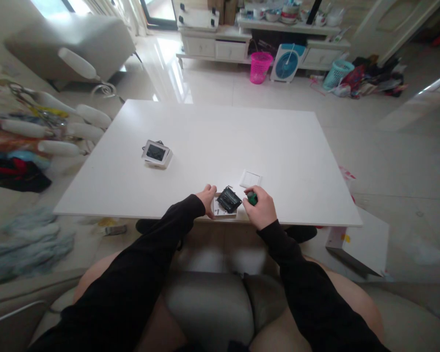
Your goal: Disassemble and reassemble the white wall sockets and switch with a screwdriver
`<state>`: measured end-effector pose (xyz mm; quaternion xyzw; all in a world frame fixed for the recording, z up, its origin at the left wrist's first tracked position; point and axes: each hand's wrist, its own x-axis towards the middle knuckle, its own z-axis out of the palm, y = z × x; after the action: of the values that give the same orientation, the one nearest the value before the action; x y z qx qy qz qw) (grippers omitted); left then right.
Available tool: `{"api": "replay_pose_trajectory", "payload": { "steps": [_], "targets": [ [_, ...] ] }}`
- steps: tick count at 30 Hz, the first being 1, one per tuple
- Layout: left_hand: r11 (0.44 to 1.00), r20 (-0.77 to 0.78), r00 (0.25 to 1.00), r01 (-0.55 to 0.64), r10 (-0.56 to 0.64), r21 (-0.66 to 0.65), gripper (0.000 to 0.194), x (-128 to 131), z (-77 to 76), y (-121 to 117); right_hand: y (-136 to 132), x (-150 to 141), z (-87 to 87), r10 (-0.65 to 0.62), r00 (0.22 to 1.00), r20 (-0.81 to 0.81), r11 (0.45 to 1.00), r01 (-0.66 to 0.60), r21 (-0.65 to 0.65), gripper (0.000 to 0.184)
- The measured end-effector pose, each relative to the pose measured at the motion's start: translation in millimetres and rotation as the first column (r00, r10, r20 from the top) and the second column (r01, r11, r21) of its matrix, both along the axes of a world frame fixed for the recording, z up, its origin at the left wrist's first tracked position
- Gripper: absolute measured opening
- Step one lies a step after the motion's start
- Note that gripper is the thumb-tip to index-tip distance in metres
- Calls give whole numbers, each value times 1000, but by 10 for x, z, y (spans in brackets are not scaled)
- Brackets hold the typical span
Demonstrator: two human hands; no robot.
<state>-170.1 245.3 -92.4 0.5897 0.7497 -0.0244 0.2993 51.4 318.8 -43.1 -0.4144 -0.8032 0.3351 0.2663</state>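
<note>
My left hand [207,199] grips the left side of a shallow white box [220,212] at the table's near edge. Tilted on top of that box lies a black rectangular module [229,199], like the back of a wall switch. Small dark pieces, perhaps screws, show in the box's near part. Just right of the module, my right hand [260,207] is closed round a screwdriver with a green handle [253,198]; its tip cannot be made out. Beyond that hand a flat white plate [251,179] lies on the table, with a tiny piece [230,186] to its left.
On the left of the white table [220,137] sits a white-framed unit with a dark centre [156,152]. Past the table stand a pink basket [260,67], a blue fan [287,62] and a teal basket [338,74]. A white lamp [77,112] is at the left.
</note>
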Motion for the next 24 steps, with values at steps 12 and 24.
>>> {"api": "replay_pose_trajectory", "payload": {
  "steps": [12, 24],
  "targets": [
    [955, 113, 982, -175, 151, 241, 24, -66, 13, 620, 84, 227, 190, 11, 997, 71, 1000, -13, 26, 11],
    [957, 189, 965, -216, 180, 192, 18, 42, -266, 864, 228, 484, 351, -67, 998, 10, 997, 66, 27, 7]
  ]
}}
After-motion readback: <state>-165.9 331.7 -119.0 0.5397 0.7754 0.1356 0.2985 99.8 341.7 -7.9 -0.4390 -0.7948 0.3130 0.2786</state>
